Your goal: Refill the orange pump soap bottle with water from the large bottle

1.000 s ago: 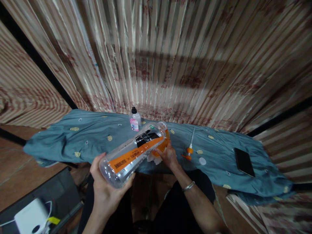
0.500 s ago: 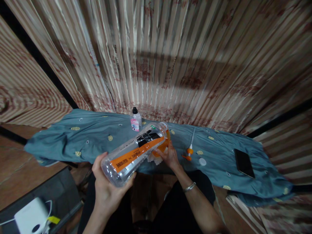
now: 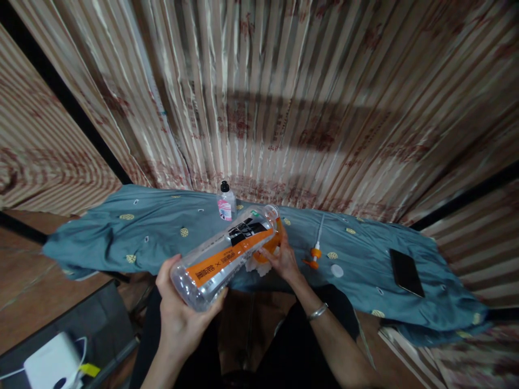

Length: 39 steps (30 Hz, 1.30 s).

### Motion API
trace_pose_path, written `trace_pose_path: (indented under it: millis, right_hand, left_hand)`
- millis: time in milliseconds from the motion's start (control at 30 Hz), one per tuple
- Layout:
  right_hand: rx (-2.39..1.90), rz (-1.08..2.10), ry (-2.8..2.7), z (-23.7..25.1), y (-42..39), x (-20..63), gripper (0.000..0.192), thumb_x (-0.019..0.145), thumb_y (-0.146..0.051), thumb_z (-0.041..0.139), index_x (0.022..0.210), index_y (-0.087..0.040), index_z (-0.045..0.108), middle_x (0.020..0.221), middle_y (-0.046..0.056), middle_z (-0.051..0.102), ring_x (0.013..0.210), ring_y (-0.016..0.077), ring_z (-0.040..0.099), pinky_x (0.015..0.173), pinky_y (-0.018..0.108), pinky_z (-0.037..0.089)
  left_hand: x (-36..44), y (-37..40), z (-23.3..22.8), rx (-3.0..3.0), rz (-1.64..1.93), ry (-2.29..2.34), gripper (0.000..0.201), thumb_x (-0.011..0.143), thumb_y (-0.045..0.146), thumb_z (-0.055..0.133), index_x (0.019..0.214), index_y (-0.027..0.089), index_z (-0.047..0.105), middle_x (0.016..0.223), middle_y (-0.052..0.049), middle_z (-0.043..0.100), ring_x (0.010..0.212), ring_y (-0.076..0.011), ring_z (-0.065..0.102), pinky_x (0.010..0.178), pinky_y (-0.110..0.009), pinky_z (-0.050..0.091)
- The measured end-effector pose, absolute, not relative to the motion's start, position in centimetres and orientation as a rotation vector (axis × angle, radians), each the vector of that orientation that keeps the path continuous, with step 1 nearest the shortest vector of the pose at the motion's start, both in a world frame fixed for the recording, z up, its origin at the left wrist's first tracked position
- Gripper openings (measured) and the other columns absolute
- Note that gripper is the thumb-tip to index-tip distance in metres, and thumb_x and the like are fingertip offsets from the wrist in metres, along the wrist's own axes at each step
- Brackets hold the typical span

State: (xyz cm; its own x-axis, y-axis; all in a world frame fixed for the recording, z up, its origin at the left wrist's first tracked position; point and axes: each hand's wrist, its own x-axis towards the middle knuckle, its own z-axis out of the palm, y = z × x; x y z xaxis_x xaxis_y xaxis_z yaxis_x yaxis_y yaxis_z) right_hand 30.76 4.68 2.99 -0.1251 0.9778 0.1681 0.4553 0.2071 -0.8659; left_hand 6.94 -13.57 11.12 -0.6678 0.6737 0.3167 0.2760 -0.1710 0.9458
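One clear plastic bottle [image 3: 227, 251] — long, rounded, glossy, its label orange, black and silver — tilts above the near edge of the wrinkled, cloth-covered worktop [image 3: 162, 224]. The left hand [image 3: 178, 319] grips its base; the right hand [image 3: 287, 262] clasps one orange bottle [image 3: 274, 243] beside its neck. Farther back stands one small black-capped bottle [image 3: 226, 206]; rightward lie one orange-and-white pump [image 3: 315, 253] and one round white disc [image 3: 336, 270].

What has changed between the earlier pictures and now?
Very little: the left hand and the large clear bottle edged slightly rightward in view, partly from camera shift. Nothing was grasped or released. The right hand still holds the orange bottle; the pump dispenser stayed put.
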Motion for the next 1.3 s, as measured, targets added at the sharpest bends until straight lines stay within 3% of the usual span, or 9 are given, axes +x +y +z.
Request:
trace_pose_path:
  millis: [133, 233, 300, 400, 567, 700, 933, 1133, 1300]
  right_hand:
    - [-1.338, 0.744, -1.715, 4.0, 4.8, 31.1, 0.126, 0.089, -0.072, 0.098, 0.19, -0.02, 0.043, 0.169, 0.023, 0.081, 0.154, 0.0463, 0.083, 0.128, 0.064, 0.07]
    - [-1.316, 0.672, -1.722, 4.9, 5.1, 31.8, 0.123, 0.088, -0.075, 0.101, 0.185, -0.018, 0.051, 0.166, 0.026, 0.082, 0.155, 0.0475, 0.082, 0.126, 0.064, 0.071]
    - [-1.307, 0.66, -1.742, 5.5, 5.4, 32.2, 0.119, 0.087, -0.073, 0.104, 0.182, -0.019, 0.055, 0.161, 0.025, 0.084, 0.153, 0.047, 0.083, 0.124, 0.063, 0.072]
    - [-1.269, 0.682, -1.787, 6.3, 6.0, 32.6, 0.115, 0.087, -0.065, 0.107, 0.181, -0.023, 0.056, 0.162, 0.022, 0.084, 0.157, 0.0463, 0.081, 0.129, 0.065, 0.069]
    - [-1.212, 0.74, -1.813, 6.9, 7.2, 32.2, 0.115, 0.085, -0.056, 0.108, 0.182, -0.025, 0.055, 0.175, 0.021, 0.076, 0.164, 0.0469, 0.075, 0.134, 0.066, 0.065]
    - [-1.232, 0.765, -1.763, 6.5, 7.3, 31.2, 0.116, 0.08, -0.048, 0.108, 0.181, -0.024, 0.056, 0.171, 0.02, 0.08, 0.155, 0.0471, 0.081, 0.127, 0.064, 0.07]
    - [-1.269, 0.789, -1.665, 6.4, 6.6, 30.2, 0.087, 0.081, -0.038, 0.103, 0.161, -0.027, 0.071, 0.14, 0.013, 0.094, 0.127, 0.0426, 0.093, 0.109, 0.056, 0.078]
    - [-1.267, 0.79, -1.614, 6.4, 6.4, 29.9, 0.087, 0.08, -0.036, 0.101, 0.161, -0.026, 0.069, 0.138, 0.013, 0.094, 0.128, 0.0428, 0.093, 0.11, 0.057, 0.078]
    - [-1.28, 0.824, -1.608, 6.3, 6.5, 30.0, 0.093, 0.078, -0.033, 0.104, 0.163, -0.026, 0.067, 0.142, 0.013, 0.093, 0.13, 0.0432, 0.093, 0.114, 0.059, 0.077]
  left_hand:
    - [6.1, -13.5, 10.5, 1.186, 1.85, 1.828, 0.115, 0.062, 0.062, 0.114, 0.158, 0.034, 0.058, 0.14, -0.008, 0.074, 0.116, -0.0346, 0.081, 0.11, -0.058, 0.075]
    - [5.6, -13.6, 10.1, 1.236, 1.866, 1.828, 0.108, 0.072, 0.063, 0.11, 0.162, 0.034, 0.056, 0.143, -0.01, 0.073, 0.117, -0.0354, 0.082, 0.109, -0.058, 0.076]
    - [5.2, -13.6, 9.9, 1.284, 1.859, 1.834, 0.107, 0.075, 0.063, 0.108, 0.163, 0.034, 0.055, 0.144, -0.01, 0.073, 0.117, -0.0356, 0.083, 0.107, -0.057, 0.077]
    - [5.0, -13.6, 9.8, 1.353, 1.82, 1.831, 0.112, 0.067, 0.059, 0.114, 0.159, 0.034, 0.056, 0.139, -0.009, 0.074, 0.113, -0.0354, 0.085, 0.101, -0.056, 0.078]
    - [6.2, -13.7, 10.2, 1.277, 1.865, 1.841, 0.105, 0.077, 0.065, 0.108, 0.163, 0.036, 0.054, 0.142, -0.009, 0.074, 0.116, -0.0345, 0.084, 0.106, -0.054, 0.077]
    - [6.1, -13.8, 9.9, 1.258, 1.88, 1.83, 0.107, 0.075, 0.064, 0.11, 0.163, 0.035, 0.056, 0.148, -0.012, 0.071, 0.121, -0.0356, 0.083, 0.108, -0.055, 0.077]
    - [4.7, -14.0, 9.5, 1.375, 1.83, 1.838, 0.11, 0.069, 0.051, 0.116, 0.16, 0.036, 0.056, 0.139, -0.008, 0.074, 0.112, -0.0319, 0.085, 0.098, -0.049, 0.08]
    - [6.9, -14.0, 10.6, 1.233, 1.887, 1.905, 0.109, 0.074, 0.069, 0.109, 0.162, 0.032, 0.056, 0.143, -0.009, 0.071, 0.114, -0.03, 0.082, 0.106, -0.051, 0.076]
    - [7.8, -13.9, 11.0, 1.199, 1.93, 1.873, 0.11, 0.072, 0.07, 0.11, 0.16, 0.031, 0.057, 0.138, -0.008, 0.072, 0.11, -0.0284, 0.083, 0.101, -0.047, 0.077]
